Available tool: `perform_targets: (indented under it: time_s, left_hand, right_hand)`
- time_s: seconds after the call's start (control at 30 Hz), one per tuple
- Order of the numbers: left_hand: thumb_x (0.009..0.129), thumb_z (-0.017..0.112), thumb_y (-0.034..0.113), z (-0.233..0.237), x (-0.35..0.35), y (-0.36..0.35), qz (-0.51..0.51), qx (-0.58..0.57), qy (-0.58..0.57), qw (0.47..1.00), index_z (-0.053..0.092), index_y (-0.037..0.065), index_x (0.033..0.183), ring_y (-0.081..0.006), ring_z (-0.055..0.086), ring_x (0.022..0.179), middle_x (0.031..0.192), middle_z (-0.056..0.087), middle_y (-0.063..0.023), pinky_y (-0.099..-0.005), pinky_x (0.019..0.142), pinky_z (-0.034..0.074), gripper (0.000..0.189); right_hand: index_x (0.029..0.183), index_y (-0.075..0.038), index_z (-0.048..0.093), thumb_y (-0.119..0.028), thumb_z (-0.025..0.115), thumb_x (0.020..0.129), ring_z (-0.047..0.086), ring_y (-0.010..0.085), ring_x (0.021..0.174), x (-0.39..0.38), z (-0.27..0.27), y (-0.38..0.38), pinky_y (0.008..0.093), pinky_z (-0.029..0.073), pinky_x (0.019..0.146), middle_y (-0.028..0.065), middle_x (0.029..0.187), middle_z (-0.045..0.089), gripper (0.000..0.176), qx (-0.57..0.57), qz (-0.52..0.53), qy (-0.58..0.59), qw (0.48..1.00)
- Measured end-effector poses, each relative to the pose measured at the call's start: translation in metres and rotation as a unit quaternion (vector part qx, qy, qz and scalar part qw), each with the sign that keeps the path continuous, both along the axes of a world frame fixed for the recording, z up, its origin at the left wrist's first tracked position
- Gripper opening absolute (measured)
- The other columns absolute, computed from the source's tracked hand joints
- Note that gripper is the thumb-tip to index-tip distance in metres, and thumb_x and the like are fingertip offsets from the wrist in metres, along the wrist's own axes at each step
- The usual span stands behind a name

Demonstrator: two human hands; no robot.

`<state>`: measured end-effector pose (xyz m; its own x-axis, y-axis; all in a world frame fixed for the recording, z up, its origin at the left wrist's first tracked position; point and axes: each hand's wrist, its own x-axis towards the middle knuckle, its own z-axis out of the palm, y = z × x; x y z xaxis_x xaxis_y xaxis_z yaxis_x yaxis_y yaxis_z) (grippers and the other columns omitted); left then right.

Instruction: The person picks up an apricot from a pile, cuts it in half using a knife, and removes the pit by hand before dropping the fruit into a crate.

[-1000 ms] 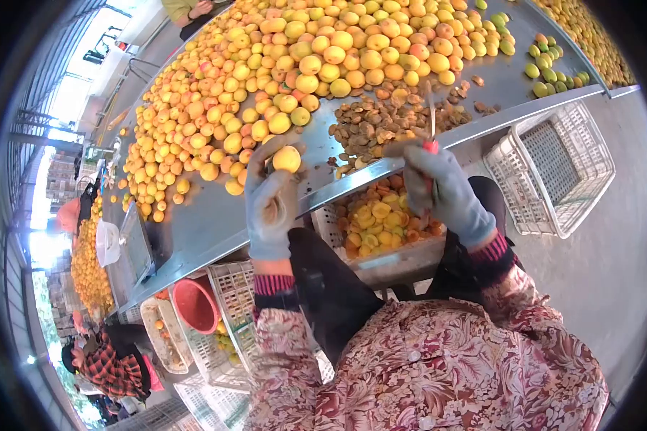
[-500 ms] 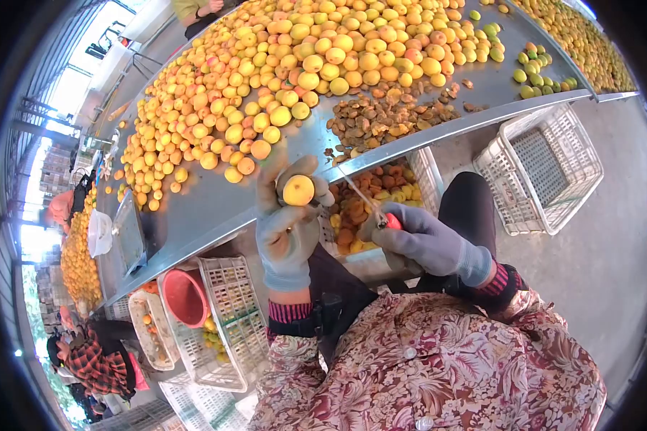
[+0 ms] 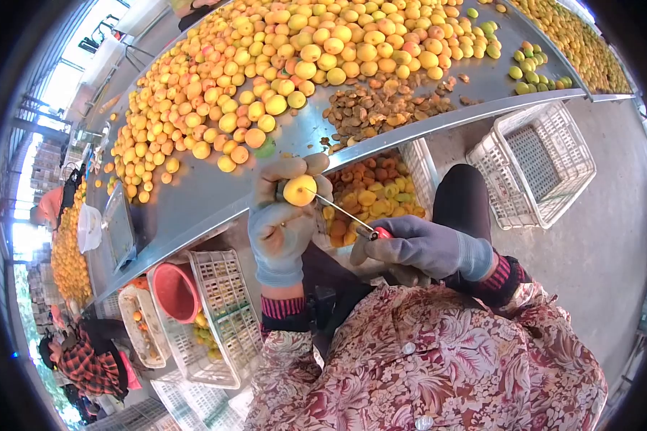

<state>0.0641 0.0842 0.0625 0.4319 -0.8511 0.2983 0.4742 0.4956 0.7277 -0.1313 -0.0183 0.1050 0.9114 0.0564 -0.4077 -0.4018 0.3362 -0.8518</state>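
Note:
My left hand (image 3: pixel 280 223), in a grey glove, holds a yellow apricot (image 3: pixel 299 191) up in front of me. My right hand (image 3: pixel 417 248), also gloved, grips a thin knife (image 3: pixel 345 213) with a red handle. The blade tip touches the apricot. Below the hands stands a white crate (image 3: pixel 415 167) filled with halved apricots. Beyond it a metal table (image 3: pixel 194 208) carries a big heap of whole apricots (image 3: pixel 280 65) and a pile of brown pits (image 3: pixel 381 108).
An empty white crate (image 3: pixel 532 161) stands on the floor at the right. A red bucket (image 3: pixel 171 291) and more crates (image 3: pixel 223 309) sit at the lower left. A person in a plaid shirt (image 3: pixel 86 363) works at the far left. Green apricots (image 3: pixel 532 68) lie at the table's right end.
My left hand brought the apricot down from the table edge toward me. My right hand lowered the knife from upright and set its blade against the fruit.

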Motion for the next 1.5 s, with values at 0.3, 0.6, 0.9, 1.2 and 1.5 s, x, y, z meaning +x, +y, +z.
perform_targets:
  time_s: [0.3,0.6,0.9,1.2,1.5]
  left_hand:
    - [0.068,0.05,0.004,0.004,0.001,0.002,0.015,0.03,-0.063,0.997,0.046,-0.005,0.116,-0.0259,0.058,0.089,0.112,0.056,-0.0247,-0.0336,0.079,0.047,0.049]
    - [0.072,0.049,0.007,0.004,0.003,0.008,0.073,0.099,-0.152,0.981,0.045,-0.006,0.121,-0.0218,0.058,0.094,0.111,0.057,-0.0217,-0.0323,0.083,0.046,0.051]
    - [0.085,0.05,0.014,-0.014,-0.001,0.001,0.053,0.112,-0.16,0.979,0.045,-0.007,0.123,-0.0212,0.058,0.095,0.112,0.057,-0.0196,-0.0321,0.084,0.046,0.044]
    - [0.086,0.054,0.015,-0.045,-0.025,-0.022,0.01,0.006,0.179,0.984,0.035,-0.001,0.131,-0.0287,0.056,0.105,0.121,0.051,-0.0203,-0.0432,0.096,0.043,0.052]
    - [0.088,0.05,0.018,-0.058,-0.03,-0.025,-0.046,-0.019,0.304,0.951,0.032,0.002,0.134,-0.0308,0.051,0.113,0.126,0.046,-0.0205,-0.0471,0.102,0.035,0.052]
  right_hand:
    - [0.1,-0.007,0.052,-0.048,0.053,0.087,0.046,0.0057,0.05,0.0,-0.008,-0.001,0.0192,0.039,0.04,-0.003,0.066,0.046,0.044,0.023,0.008,0.003,1.0]
    - [0.109,-0.005,0.049,-0.038,0.051,0.09,0.052,0.0086,0.054,0.002,-0.016,0.006,0.0213,0.041,0.044,0.0015,0.069,0.051,0.039,-0.124,-0.04,-0.017,0.991]
    - [0.094,-0.009,0.05,-0.029,0.048,0.093,0.044,0.0041,0.044,0.019,0.006,0.007,0.0185,0.033,0.038,-0.0019,0.058,0.046,0.02,-0.1,-0.09,0.153,0.979]
    - [0.093,-0.008,0.048,-0.03,0.049,0.092,0.042,0.0062,0.038,0.037,-0.008,0.01,0.0211,0.031,0.033,-0.0017,0.055,0.047,0.021,-0.082,-0.138,0.115,0.98]
    - [0.101,0.0,0.048,-0.029,0.049,0.089,0.064,0.0252,0.07,0.038,-0.043,0.014,0.0368,0.049,0.065,0.0159,0.072,0.059,0.031,-0.228,-0.136,0.057,0.962]
